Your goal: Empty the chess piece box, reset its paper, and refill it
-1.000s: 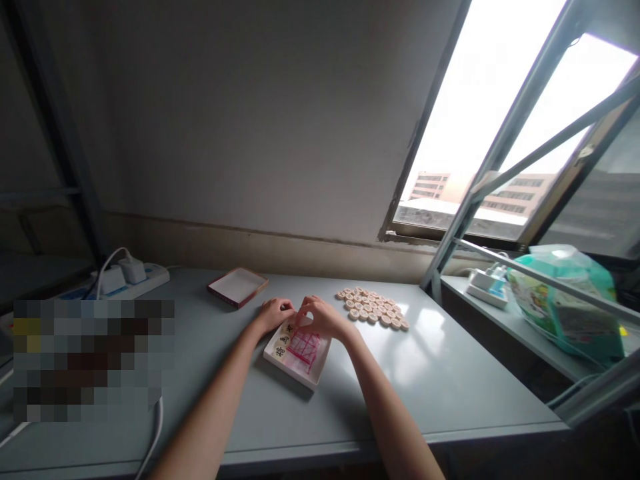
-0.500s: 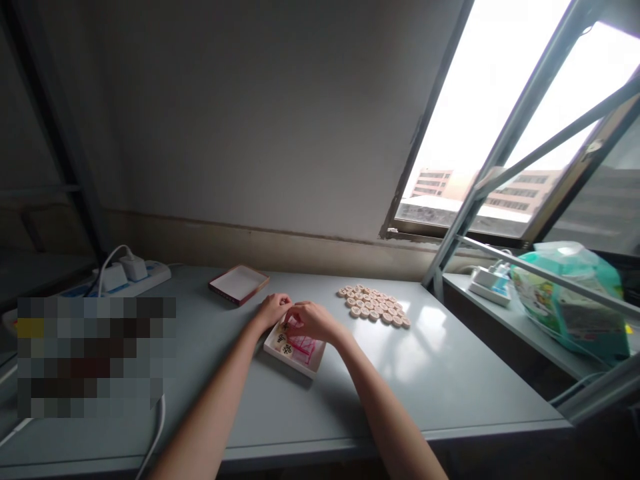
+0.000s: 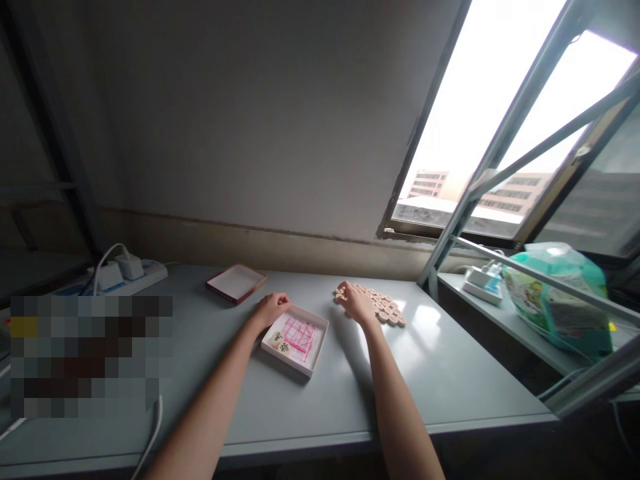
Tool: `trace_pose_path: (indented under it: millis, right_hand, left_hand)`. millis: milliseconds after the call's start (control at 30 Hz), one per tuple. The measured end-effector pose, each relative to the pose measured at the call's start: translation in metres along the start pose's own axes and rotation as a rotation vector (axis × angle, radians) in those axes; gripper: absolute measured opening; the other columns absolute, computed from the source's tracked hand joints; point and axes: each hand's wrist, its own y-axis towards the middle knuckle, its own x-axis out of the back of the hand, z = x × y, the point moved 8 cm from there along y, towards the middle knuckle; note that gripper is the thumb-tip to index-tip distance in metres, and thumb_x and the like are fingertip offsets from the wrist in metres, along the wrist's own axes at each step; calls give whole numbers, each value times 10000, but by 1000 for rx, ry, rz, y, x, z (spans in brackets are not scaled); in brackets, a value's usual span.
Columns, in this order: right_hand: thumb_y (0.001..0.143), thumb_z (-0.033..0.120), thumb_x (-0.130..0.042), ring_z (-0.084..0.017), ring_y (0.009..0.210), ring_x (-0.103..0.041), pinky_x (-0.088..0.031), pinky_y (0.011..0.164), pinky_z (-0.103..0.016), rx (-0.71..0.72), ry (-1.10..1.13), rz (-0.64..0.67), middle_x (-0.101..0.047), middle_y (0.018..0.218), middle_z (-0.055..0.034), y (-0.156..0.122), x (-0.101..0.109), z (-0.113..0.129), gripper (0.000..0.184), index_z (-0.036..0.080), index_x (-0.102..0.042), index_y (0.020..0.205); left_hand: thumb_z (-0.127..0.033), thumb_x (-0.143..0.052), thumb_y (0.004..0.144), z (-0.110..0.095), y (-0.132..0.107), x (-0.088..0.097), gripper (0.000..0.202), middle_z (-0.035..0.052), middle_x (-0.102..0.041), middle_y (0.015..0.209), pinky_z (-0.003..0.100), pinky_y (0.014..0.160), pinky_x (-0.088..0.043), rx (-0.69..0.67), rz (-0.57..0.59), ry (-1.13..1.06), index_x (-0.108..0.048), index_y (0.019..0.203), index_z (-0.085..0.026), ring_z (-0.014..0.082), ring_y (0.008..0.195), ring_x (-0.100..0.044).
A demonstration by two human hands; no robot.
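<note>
A shallow white box (image 3: 310, 363) lies on the grey desk, with a sheet of pink grid lines and a few black characters inside. My left hand (image 3: 273, 309) grips its back left corner with curled fingers. To the right, many round wooden Chinese chess pieces (image 3: 385, 308) lie flat in a tight group. My right hand (image 3: 358, 303) reaches over the group's left end, its fingers bent down and closed on a piece there. The back of this hand covers part of the group.
A second shallow box part (image 3: 237, 283) with a dark red side lies open side up at the back left. On the left a power strip (image 3: 145, 277) holds chargers with white cables. Metal bed-frame bars (image 3: 453, 220) and a green plastic bag (image 3: 557, 300) stand at the right.
My right hand has left the box and moved right to the chess pieces. The grid inside the box now shows more fully. My left hand stays at the box's corner.
</note>
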Motion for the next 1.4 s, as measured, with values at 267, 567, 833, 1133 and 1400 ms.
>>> trace_pose_path:
  millis: [267,567,833,1133,1400]
  right_hand:
    - [707,214,-608,-86,641,-507,-387,559,-177,546,488,637,-588,765,16,-38,-42,131,237,204,-617,943]
    - [696,298,-641,-98,690,-537,-444,611,-198,610,443,645,-590,853,-20,-52,-51,151,261,176,-605,924]
    - [726,281,-613,-97,742,-546,-436,664,-194,681,511,637,-605,867,-15,-54,-50,157,193,179,-615,890]
    - [652,398,-660,-144,768,-517,-399,625,-218,671,222,485,-587,875,-45,-54,-47,160,322,184,-626,890]
    - [695,428,-607,-110,665,-518,-374,590,-205,502,336,520,-611,792,-4,-36,-26,130,285,205,-632,871]
  left_hand:
    - [-276,-463,667,1,3,-2,199,31,-615,662,208,566,-389,-37,14,28,-601,648,-134,137,640,-543]
    - [-300,-467,666,6,6,-5,226,45,-641,705,226,608,-422,-31,49,-29,-618,684,-134,155,675,-567]
    - [-313,-476,657,4,4,-4,238,45,-640,688,234,595,-427,-3,48,-21,-626,688,-131,157,662,-562]
    - [-238,-446,657,6,7,-5,196,36,-612,655,211,567,-397,-21,20,54,-608,651,-127,133,631,-537]
    - [-309,-476,665,4,5,-3,226,33,-618,664,223,576,-386,-13,31,22,-613,671,-130,144,637,-531]
